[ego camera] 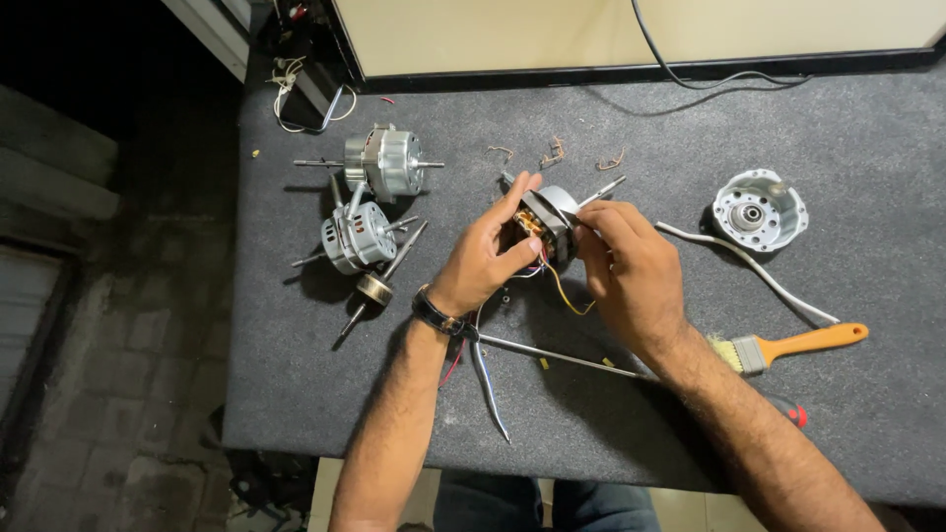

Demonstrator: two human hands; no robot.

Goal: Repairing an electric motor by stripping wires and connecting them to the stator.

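Note:
My left hand (485, 258) and my right hand (629, 271) both grip a small electric motor (548, 219) above the middle of the grey table (867, 138). The motor shows copper windings, a metal housing and a shaft pointing up right. Coloured wires (562, 291) hang from it between my hands. A black watch sits on my left wrist.
Two whole motors (382, 163), (357, 237) and a loose rotor on a shaft (374, 289) lie at the left. A metal end cover (760, 209), a white cable (749, 266) and an orange-handled brush (793, 345) lie right. A long screwdriver (562, 357) and grey leads (488, 389) rest near me.

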